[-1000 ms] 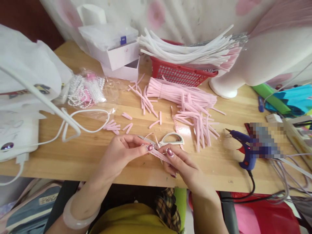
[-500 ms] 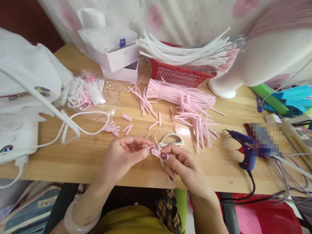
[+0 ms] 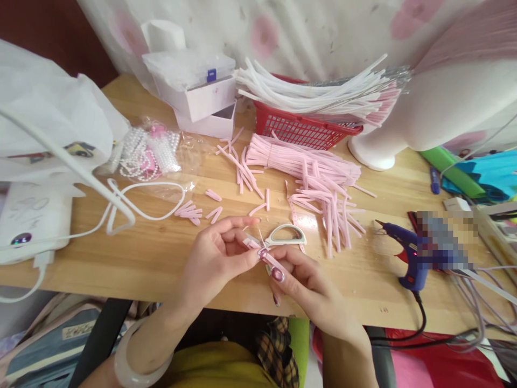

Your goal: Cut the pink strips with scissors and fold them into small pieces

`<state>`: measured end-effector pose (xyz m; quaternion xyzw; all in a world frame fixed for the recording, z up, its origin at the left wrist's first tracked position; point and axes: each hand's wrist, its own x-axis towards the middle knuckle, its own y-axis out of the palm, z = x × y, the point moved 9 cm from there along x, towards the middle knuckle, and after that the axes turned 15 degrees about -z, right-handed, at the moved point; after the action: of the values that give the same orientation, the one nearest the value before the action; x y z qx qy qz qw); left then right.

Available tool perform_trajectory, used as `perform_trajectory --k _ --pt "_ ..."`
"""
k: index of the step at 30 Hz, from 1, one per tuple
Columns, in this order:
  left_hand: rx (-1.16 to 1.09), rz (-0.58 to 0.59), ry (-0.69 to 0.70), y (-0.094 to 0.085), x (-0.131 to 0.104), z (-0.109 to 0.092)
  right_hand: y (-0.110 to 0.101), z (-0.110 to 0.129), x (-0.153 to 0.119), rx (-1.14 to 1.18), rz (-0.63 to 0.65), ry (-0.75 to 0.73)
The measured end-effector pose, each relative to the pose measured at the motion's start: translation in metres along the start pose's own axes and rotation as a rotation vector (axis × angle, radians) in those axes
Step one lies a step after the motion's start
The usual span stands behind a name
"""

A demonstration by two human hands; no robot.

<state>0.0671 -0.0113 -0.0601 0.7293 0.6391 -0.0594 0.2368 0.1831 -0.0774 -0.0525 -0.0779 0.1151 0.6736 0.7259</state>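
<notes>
Both my hands meet over the front of the wooden table. My left hand [image 3: 220, 256] pinches a short pink pipe cleaner [image 3: 252, 244] between thumb and fingers. My right hand [image 3: 305, 280] grips the lower end of the same strip, its thumb on top. A thin pink strip, perhaps part of a measuring tape, lies close by; I cannot tell if it is held too. Just behind my fingers are white-handled scissors [image 3: 287, 235], partly covered by my right hand. Beyond them, a pink measuring tape [image 3: 292, 210] runs beside bent pink pipe cleaners [image 3: 331, 210].
Short cut pieces [image 3: 189, 211] lie left of centre. Behind is a tied pink bundle [image 3: 299, 156] and a red basket [image 3: 307, 129] of white stems. A blue glue gun [image 3: 407, 245] with its cable stands right. Bagged pearl beads [image 3: 149, 151] and a white cable [image 3: 161, 186] lie left.
The pink strip now slants more steeply between my hands, and my right thumb sits lower. The whole view has shifted slightly. Both hands keep their hold.
</notes>
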Motion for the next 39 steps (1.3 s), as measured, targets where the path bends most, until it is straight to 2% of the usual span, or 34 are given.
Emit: perform_trajectory --k 7,11,16,21,27,39 --pt "-0.020 0.047 -0.010 0.007 -0.001 0.001 -0.004 0.020 -0.006 -0.291 0.139 -0.116" --pt "-0.006 0.052 -0.014 0.009 -0.002 0.000 -0.007 0.022 -0.006 -0.414 0.214 -0.151" --pt "0.036 0.055 0.009 0.012 -0.005 -0.001 -0.008 0.015 -0.002 -0.283 0.127 -0.100" --pt "0.145 0.011 0.092 0.010 -0.005 -0.006 -0.004 0.003 0.001 -0.145 0.046 -0.012" --pt "0.200 0.018 0.191 0.008 -0.007 -0.014 -0.007 0.008 0.000 -0.129 -0.009 -0.058" --pt "0.342 0.009 0.483 0.009 -0.025 -0.042 -0.007 0.015 -0.003 -0.140 -0.010 -0.107"
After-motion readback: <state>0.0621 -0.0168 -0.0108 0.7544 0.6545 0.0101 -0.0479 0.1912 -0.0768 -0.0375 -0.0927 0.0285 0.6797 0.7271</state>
